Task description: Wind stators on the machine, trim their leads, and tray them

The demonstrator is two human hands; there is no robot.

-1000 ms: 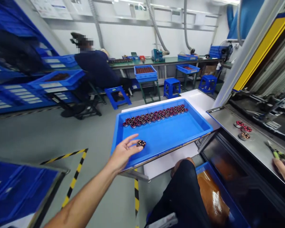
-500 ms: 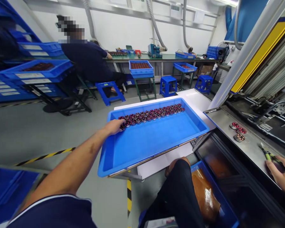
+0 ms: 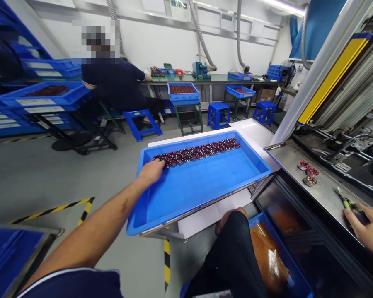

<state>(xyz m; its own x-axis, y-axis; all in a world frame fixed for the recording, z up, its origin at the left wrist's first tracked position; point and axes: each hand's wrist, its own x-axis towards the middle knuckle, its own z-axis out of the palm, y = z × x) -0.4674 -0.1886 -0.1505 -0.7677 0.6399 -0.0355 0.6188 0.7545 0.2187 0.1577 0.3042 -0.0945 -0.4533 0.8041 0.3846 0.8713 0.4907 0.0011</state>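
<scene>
In the head view, a large blue tray [image 3: 202, 184] holds several rows of small round motor stators [image 3: 202, 151], wound in red and dark copper, packed along its far side. My left hand [image 3: 153, 171] reaches to the left end of these rows. Its fingers are closed on a stator at the near corner, partly hidden by the hand. At the right, my right hand [image 3: 365, 221] grips green-handled cutters [image 3: 349, 205], their jaws pointing over a metal machine table [image 3: 325, 188]. Just beyond the jaws lie a copper stator [image 3: 310, 181] and a few red ones [image 3: 303, 165].
A white table [image 3: 255, 130] carries the tray. The machine frame with a yellow bar [image 3: 335, 78] rises at the right. Below sits a blue bin [image 3: 286, 248] with brown sheet material. A co-worker [image 3: 115, 80] sits at the far bench, near blue stools [image 3: 219, 116] and stacked trays [image 3: 183, 99].
My left hand has shifted slightly right and toward the near side of the stator rows. The right hand keeps the cutters in about the same place. The view has tilted slightly.
</scene>
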